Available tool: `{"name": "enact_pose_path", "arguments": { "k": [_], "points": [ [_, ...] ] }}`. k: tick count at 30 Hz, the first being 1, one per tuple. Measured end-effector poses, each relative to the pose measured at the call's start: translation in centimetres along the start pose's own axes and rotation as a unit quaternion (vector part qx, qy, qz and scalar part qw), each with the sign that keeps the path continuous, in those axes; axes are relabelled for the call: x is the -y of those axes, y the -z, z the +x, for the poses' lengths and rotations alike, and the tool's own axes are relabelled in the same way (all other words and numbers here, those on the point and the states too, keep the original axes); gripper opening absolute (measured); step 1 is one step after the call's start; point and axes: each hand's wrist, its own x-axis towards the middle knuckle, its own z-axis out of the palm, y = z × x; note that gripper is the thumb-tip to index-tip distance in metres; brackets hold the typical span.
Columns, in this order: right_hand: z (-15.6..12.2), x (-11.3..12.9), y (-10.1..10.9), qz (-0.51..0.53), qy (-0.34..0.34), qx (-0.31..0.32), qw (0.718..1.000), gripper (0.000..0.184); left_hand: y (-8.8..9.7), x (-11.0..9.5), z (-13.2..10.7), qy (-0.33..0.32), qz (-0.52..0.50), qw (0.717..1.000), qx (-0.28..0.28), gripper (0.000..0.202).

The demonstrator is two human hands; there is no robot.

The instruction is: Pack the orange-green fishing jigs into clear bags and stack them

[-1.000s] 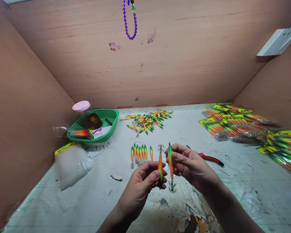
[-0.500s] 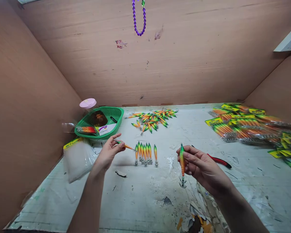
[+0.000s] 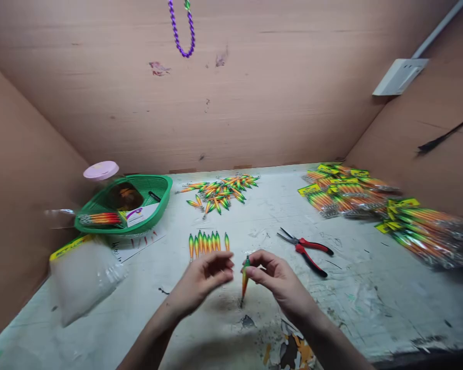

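At nine o'clock on the worktable [image 3: 370, 298]: a stack of clear bags [image 3: 83, 272] with yellow headers, behind it a green basket [image 3: 160, 203] and a pink-lidded jar [image 3: 101, 170]. At twelve, a loose heap of lures [image 3: 219, 190]; nearer, a neat row of lures [image 3: 207, 242]. At six, left hand [image 3: 200, 281] half curled, fingers released, grasping nothing, just beside the lure [image 3: 245, 277]. Lure pinched near its green head by thumb and fingertips of the right hand [image 3: 278, 282], hanging nearly upright, tail just above the table. Probably light, stiff and slick-coated; safest taken by the smooth mid-body, since the tail appears to carry barbed hooks. Hook end blurred, hard to make out. At two o'clock, red-handled pliers [image 3: 306, 247]; at three, packed lures [image 3: 370, 203], smeared by motion, far pile cut off by the edge. Purple bead string [image 3: 183, 33] cropped at the top.
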Motion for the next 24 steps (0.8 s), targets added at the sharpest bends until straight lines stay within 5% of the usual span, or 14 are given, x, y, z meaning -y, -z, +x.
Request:
{"name": "enact_pose_path", "arguments": {
  "k": [2,5,10,15,20,24],
  "points": [
    [-0.3,-0.4,-0.5,-0.06,0.025,-0.007,0.998,0.032,-2.5,-0.3,-1.0,0.017,-0.08,0.993,0.087,0.048],
    [-0.6,-1.0,0.6,-0.172,0.06,-0.036,0.983,0.034,-4.4,-0.3,-1.3,0.049,-0.155,0.984,0.068,0.05],
    [0.1,-3.5,9.2,-0.391,0.082,-0.182,0.899,0.04,-4.0,-0.5,-1.5,0.111,-0.231,0.967,-0.001,0.049],
    [1.0,-6.9,15.8,-0.525,0.106,-0.183,0.824,0.032,-4.2,-1.0,-2.7,0.101,-0.274,0.956,-0.017,0.049],
    [0.2,-6.1,15.9,-0.595,0.155,-0.133,0.778,0.023,-4.4,-1.3,-3.1,0.074,-0.27,0.96,-0.026,0.049],
    [-2.2,-1.6,12.9,-0.581,0.18,-0.012,0.794,0.024,-4.0,-1.1,-3.4,0.063,-0.245,0.967,-0.013,0.044]
  ]
}}
